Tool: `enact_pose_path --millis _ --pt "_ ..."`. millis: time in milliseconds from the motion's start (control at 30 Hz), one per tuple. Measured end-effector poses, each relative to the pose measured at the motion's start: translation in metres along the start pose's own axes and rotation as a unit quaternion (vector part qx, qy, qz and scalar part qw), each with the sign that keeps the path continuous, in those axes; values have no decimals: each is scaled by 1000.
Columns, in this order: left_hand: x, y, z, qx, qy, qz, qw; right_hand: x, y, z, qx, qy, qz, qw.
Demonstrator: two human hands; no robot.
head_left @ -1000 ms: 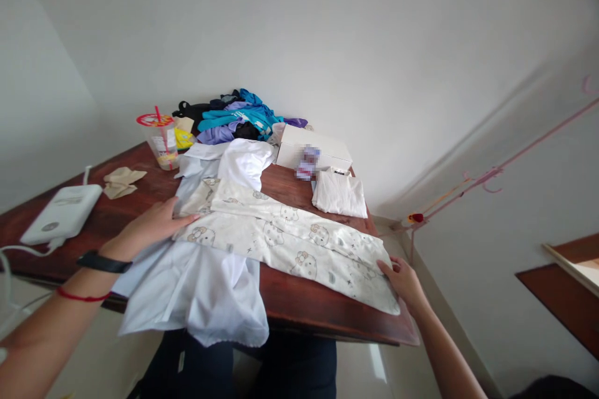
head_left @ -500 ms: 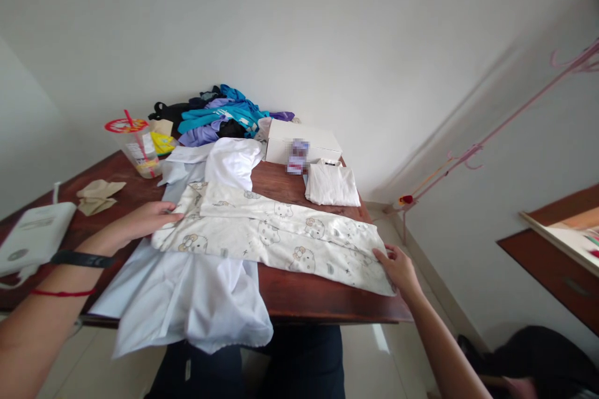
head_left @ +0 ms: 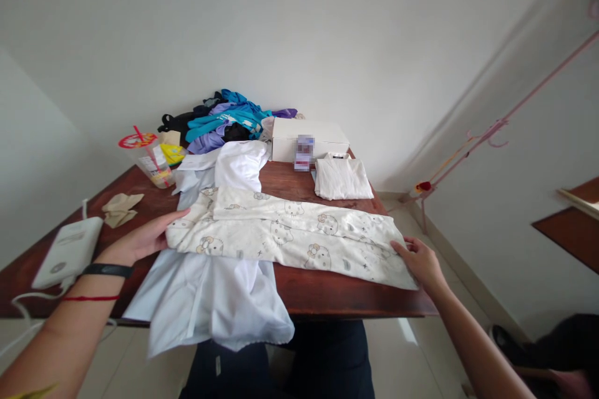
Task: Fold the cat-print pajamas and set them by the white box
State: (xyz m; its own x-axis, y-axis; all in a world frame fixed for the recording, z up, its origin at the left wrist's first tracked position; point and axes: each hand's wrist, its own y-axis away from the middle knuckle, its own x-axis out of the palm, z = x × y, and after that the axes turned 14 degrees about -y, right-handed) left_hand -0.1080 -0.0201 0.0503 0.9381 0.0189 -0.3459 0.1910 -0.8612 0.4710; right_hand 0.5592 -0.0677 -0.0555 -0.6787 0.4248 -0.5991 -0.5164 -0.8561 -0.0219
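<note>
A cream garment with a cartoon cat print (head_left: 290, 230) lies folded into a long strip across the table, on top of a white garment (head_left: 219, 299). My left hand (head_left: 152, 235) is at the strip's left end, fingers stretched out against the cloth. At the opposite end, my right hand (head_left: 418, 262) pinches the edge between thumb and fingers; its fingertips are partly hidden. The white garment underneath hangs over the table's front edge, and its upper part shows behind the strip.
A folded white shirt (head_left: 344, 177) sits before a white box (head_left: 322, 131), beside a blurred small packet (head_left: 304, 153). Behind are heaped clothes (head_left: 229, 118). A drink cup (head_left: 154, 162), crumpled napkin (head_left: 121, 209) and white device with cable (head_left: 70, 252) occupy the left. A pink rack (head_left: 496, 128) stands right.
The view has shifted slightly left, so everything sits farther right in it. Both hands stay at the two ends of the printed garment, which keeps its folded shape.
</note>
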Motion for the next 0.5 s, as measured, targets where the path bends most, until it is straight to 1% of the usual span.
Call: enact_pose_path --millis 67,133,267,300,367,433,500 --pt "1 3 0 2 48 29 998 1 0 -2 -5 9 -9 1000" --pt "1 9 4 17 76 45 996 1 0 -3 -5 14 -13 1000" --pt "-2 19 16 43 45 81 995 1 0 -4 0 23 -18 1000" --pt "-2 20 17 45 42 84 995 1 0 -4 -1 23 -19 1000" --pt "-2 19 18 33 74 73 994 1 0 -4 -3 19 -20 1000" --pt "-1 15 14 7 123 57 991 1 1 -3 0 8 -19 1000" --pt "3 10 7 -13 147 55 988 1 3 -1 8 -11 -18 1000"
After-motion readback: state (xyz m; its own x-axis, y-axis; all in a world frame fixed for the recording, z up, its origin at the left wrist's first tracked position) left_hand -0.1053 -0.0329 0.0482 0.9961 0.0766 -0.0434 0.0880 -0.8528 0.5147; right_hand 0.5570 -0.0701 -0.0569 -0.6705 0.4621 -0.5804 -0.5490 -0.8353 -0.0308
